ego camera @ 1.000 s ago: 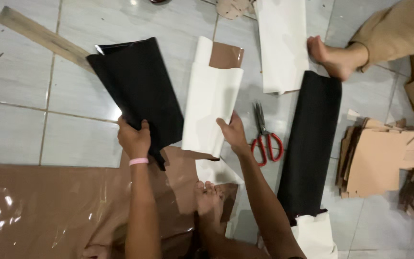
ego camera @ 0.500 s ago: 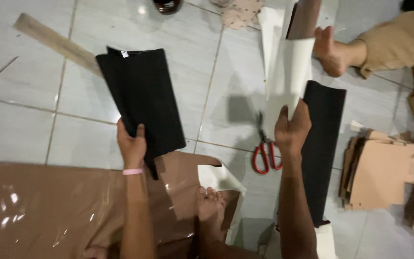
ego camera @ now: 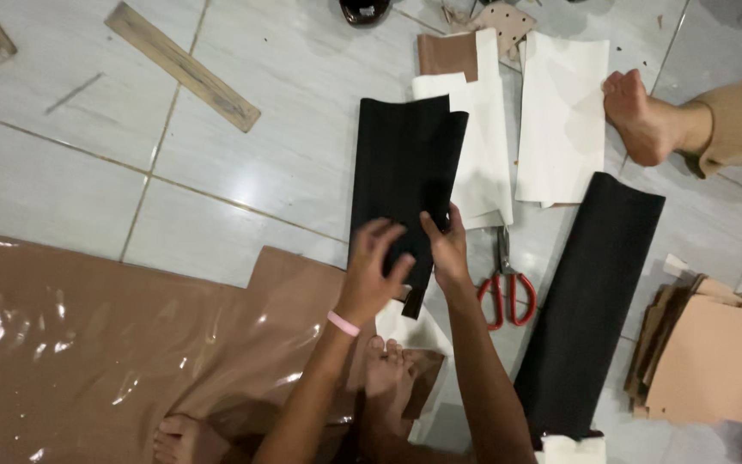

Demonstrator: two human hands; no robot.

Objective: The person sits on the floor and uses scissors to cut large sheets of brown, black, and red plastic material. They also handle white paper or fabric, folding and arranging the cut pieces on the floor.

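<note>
A curled black sheet (ego camera: 401, 167) lies on the tiled floor, partly over a white sheet (ego camera: 484, 163) with a brown piece (ego camera: 447, 55) behind it. My left hand (ego camera: 375, 271), with a pink wristband, grips the black sheet's near end. My right hand (ego camera: 448, 249) holds the same end from the right side. Red-handled scissors (ego camera: 504, 288) lie just right of my right hand.
A large glossy brown sheet (ego camera: 96, 352) covers the floor at lower left. A long black roll (ego camera: 590, 301) lies at right, another white sheet (ego camera: 560, 120) beyond it. Another person's foot (ego camera: 641, 116) rests at upper right. Tan cut pieces (ego camera: 702, 357) are stacked far right. A wooden ruler (ego camera: 182, 64) lies upper left.
My right hand has put down the white sheet and come onto the black sheet. The black sheet has moved right, over the white sheet.
</note>
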